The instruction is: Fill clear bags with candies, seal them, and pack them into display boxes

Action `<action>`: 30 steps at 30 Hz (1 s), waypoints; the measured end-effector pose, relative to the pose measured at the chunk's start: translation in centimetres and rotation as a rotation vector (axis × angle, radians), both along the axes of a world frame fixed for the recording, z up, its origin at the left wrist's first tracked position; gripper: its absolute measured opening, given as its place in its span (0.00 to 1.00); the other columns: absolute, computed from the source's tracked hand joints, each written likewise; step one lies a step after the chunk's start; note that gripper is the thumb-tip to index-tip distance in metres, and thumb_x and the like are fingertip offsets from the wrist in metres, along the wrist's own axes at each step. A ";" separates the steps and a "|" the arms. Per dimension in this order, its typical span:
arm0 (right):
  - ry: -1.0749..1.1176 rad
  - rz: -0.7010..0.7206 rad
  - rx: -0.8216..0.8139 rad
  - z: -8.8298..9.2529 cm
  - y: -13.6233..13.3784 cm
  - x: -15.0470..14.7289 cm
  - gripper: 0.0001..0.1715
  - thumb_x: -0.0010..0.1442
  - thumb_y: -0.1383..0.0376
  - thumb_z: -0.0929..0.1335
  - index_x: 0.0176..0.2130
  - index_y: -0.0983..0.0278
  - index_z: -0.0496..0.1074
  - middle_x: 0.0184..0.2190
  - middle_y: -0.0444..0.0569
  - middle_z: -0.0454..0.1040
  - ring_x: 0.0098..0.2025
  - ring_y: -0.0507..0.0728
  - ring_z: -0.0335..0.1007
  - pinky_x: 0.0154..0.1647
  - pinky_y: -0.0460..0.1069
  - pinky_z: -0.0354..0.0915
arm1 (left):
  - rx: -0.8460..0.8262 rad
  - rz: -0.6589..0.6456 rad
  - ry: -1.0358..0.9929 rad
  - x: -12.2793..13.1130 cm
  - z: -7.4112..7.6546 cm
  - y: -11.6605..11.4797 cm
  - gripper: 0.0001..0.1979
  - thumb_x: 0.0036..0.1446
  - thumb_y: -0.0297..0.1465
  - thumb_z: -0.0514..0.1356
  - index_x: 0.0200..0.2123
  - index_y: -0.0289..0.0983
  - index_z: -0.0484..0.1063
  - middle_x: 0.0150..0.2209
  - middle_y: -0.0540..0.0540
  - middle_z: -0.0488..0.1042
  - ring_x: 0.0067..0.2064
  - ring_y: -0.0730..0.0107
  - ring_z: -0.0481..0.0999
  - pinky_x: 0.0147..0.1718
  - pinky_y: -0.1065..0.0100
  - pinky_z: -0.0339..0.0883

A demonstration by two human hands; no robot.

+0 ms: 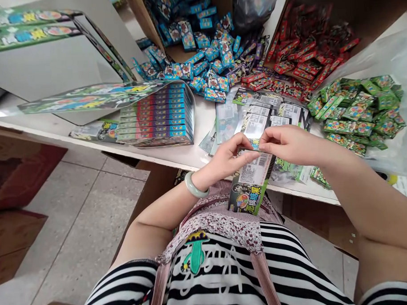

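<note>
My left hand [228, 158] and my right hand [286, 143] both pinch the top of a long printed packet [253, 177] with a barcode and a green and black lower end. The packet hangs over the white table's front edge [163, 156], above my lap. My left wrist wears a pale green bangle [194, 187]. Just behind my hands lie more flat packets [272, 112] of the same kind, fanned out on the table.
Piles of small boxes cover the back of the table: blue ones [203, 50], red ones [303, 51], green ones [358, 107] on clear plastic. A stack of filled display packs [158, 116] stands at left, with flat printed cartons [46, 55] behind. Tiled floor [75, 219] lies below left.
</note>
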State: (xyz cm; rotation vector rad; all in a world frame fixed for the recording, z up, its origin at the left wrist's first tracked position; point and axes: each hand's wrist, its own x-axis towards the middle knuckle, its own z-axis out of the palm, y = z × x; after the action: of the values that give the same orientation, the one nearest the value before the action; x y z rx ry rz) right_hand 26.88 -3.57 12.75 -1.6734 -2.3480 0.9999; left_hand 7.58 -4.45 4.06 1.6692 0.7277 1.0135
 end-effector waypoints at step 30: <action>-0.016 -1.308 0.427 -9.8 5.5 27.5 0.25 0.58 0.62 0.70 0.54 0.67 0.68 0.51 0.60 0.76 0.54 0.65 0.71 0.60 0.59 0.62 | -0.372 0.558 -0.123 -1.9 -0.6 4.2 0.10 0.53 0.37 0.69 0.40 0.50 0.76 0.42 0.58 0.81 0.41 0.62 0.78 0.34 0.59 0.76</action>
State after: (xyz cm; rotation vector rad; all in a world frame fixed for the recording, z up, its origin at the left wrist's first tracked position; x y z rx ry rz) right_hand 54.34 1.91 3.00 -2.2986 -0.8553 0.1828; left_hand 5.66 -0.30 3.45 1.0909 1.2536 1.2565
